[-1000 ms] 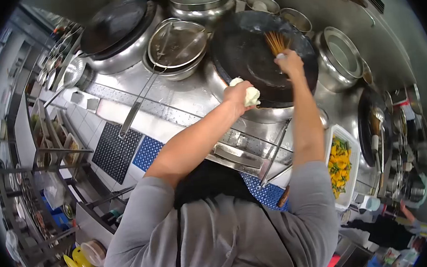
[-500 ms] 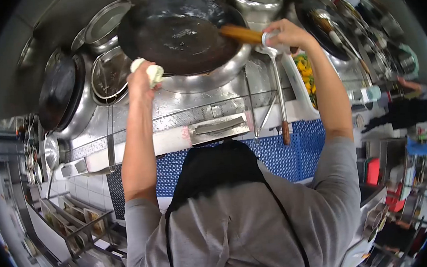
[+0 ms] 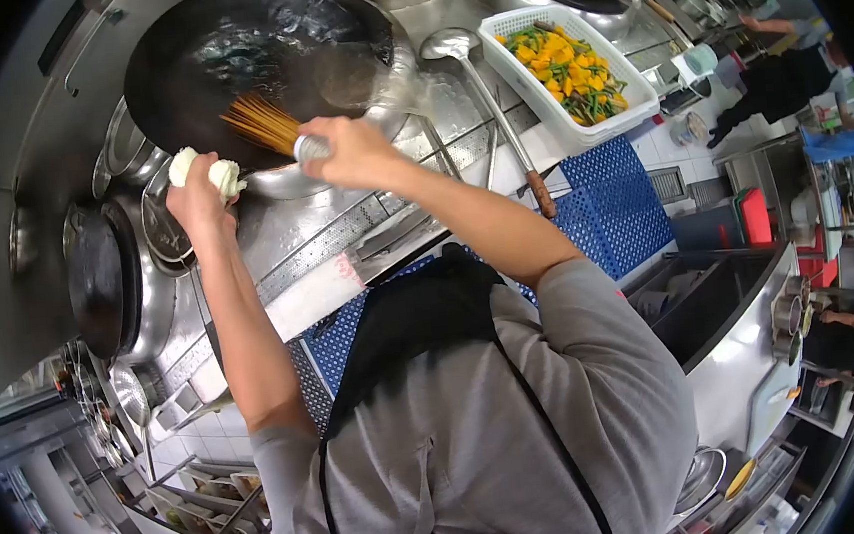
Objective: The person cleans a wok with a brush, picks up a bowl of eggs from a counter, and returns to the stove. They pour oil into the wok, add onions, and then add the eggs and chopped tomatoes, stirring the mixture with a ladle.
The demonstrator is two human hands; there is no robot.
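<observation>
A large dark wok with wet, shiny patches inside rests on the steel stove. At its near left rim, my left hand is closed around a bunched white cloth; the fingers' contact with the rim is partly hidden. My right hand grips the banded handle end of a bamboo wok brush. Its splayed bristles point left, over the near side of the wok. Right of the wok lies a long-handled ladle, bowl toward the back.
A white basket of yellow and green vegetables stands at the right of the counter. Another dark wok sits at the left, with a perforated skimmer below it. Farther right is a person in dark clothing.
My right hand has swept the brush leftward, from the wok's right rim to its near side. My left hand still holds the cloth. The whole view has turned, bringing the vegetable basket fully into sight.
</observation>
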